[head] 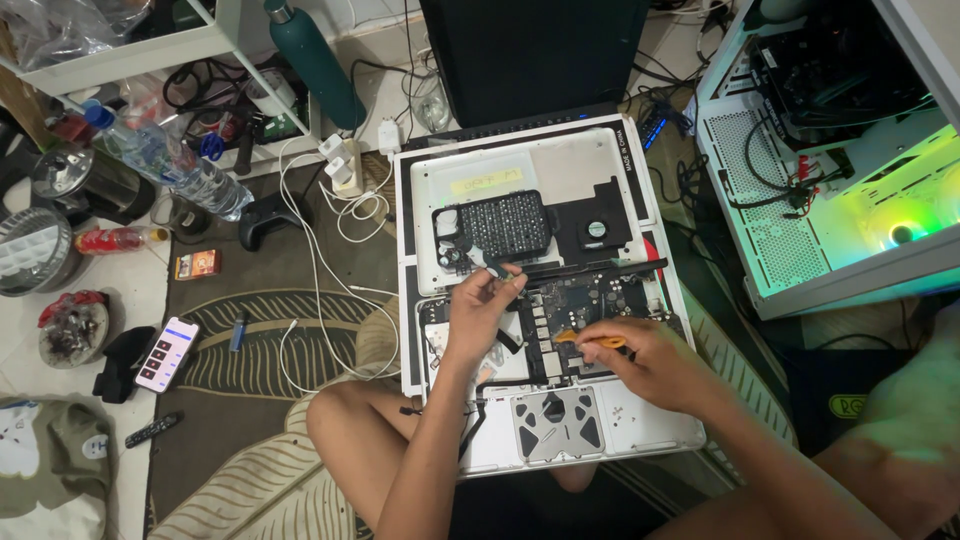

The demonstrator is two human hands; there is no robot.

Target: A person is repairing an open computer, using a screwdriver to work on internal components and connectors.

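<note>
Two hands are working over an opened laptop (560, 400) lying across the person's lap: the left hand (478, 310) is pinching a small black part, the right hand (640, 358) is gripping an orange pry tool (588, 340) against the circuit board (580, 305). Its removed bottom cover (520, 170) is sitting behind, a lit computer case (850, 200) beside.

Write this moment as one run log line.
left hand: pinching small part | right hand: orange pry tool on board | opened laptop
</note>
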